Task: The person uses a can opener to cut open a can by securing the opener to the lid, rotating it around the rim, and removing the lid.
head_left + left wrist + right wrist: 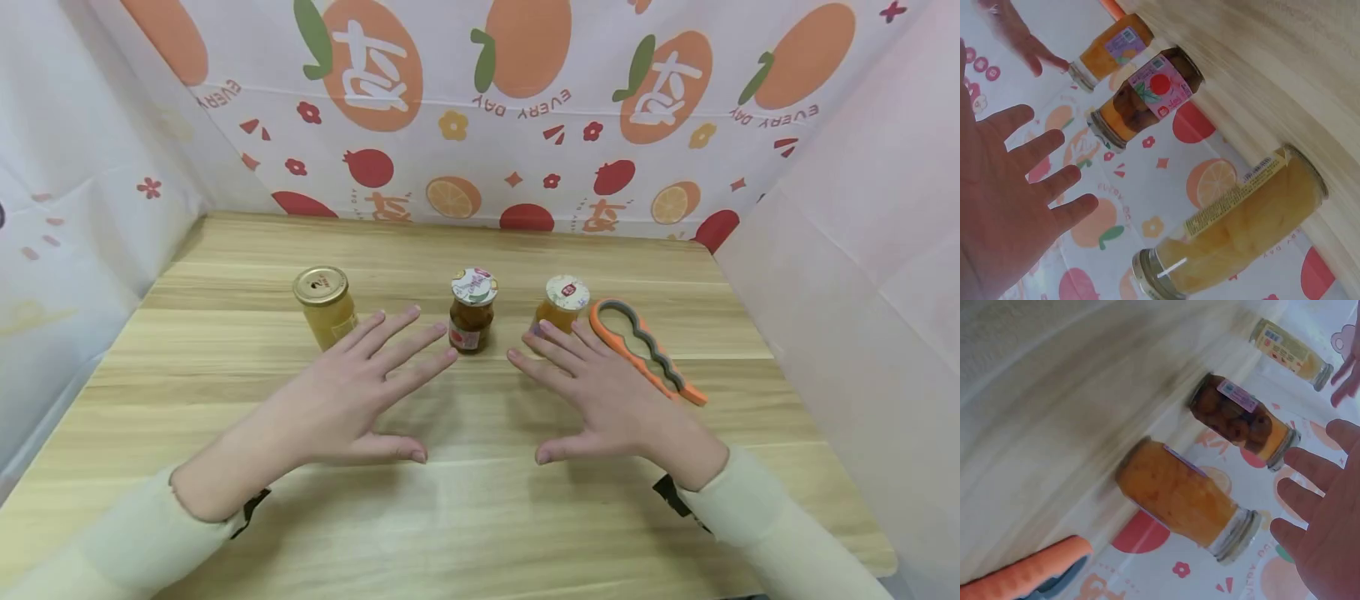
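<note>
Both hands hover above the table with fingers spread and hold nothing. My left hand (348, 396) is nearest a tall jar of pale yellow fruit (324, 304) with a gold lid, its fingers overlapping the jar's lower part in the head view. Between the hands stands a jar of dark fruit (472, 312) with a patterned white lid. My right hand (603, 392) partly covers a jar of orange fruit (561, 307) in the head view; the right wrist view shows that orange jar (1175, 490) whole. All three jars are upright with lids on.
An orange and grey jar opener (645, 350) lies to the right of the jars, partly behind the right hand. The wooden table (480, 525) is bordered by a fruit-print cloth (450, 125) at the back and pale cloth at both sides.
</note>
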{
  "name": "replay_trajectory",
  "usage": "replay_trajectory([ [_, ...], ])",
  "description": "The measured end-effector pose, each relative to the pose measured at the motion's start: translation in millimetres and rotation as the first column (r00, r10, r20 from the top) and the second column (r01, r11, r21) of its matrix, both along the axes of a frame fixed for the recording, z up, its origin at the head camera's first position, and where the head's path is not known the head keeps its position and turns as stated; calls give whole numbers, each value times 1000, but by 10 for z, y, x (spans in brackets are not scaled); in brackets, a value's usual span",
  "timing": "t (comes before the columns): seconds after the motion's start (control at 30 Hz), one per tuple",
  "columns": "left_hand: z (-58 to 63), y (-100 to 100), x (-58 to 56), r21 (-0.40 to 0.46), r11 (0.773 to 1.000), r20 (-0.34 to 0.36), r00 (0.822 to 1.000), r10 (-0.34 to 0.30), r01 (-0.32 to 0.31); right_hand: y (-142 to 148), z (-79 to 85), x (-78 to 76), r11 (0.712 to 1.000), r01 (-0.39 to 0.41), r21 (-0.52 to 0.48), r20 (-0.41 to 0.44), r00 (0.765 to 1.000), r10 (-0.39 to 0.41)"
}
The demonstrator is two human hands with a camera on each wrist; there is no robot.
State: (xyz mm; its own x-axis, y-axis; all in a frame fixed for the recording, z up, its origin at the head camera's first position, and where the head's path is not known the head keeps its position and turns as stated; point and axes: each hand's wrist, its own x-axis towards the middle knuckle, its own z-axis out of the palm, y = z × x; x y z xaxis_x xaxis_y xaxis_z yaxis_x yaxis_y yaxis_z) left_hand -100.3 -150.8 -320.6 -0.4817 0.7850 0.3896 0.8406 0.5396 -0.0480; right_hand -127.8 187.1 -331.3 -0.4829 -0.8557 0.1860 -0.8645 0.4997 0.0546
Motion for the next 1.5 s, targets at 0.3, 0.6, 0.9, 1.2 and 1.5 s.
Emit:
replay_trajectory([
  [0.3,147,-176,-180,224,974,-41,998,39,-29,86,198,-198,975,116,-191,-2,993,-119],
  [0.6,301,-647,-391,480,852,126,977,171,-211,651,209,-403,734,590,-338,271,807,-524],
  [0.9,50,-973,-638,481,736,574,805,147,-477,1063,-84,-545,669,716,199,565,474,-676],
  [1.2,-177,-1148,-737,354,734,813,578,64,-579,1133,-230,-637,586,700,409,635,243,-733],
  [1.5,-306,-1161,-762,290,746,866,496,61,-599,1105,-320,-697,568,717,404,599,262,-757],
])
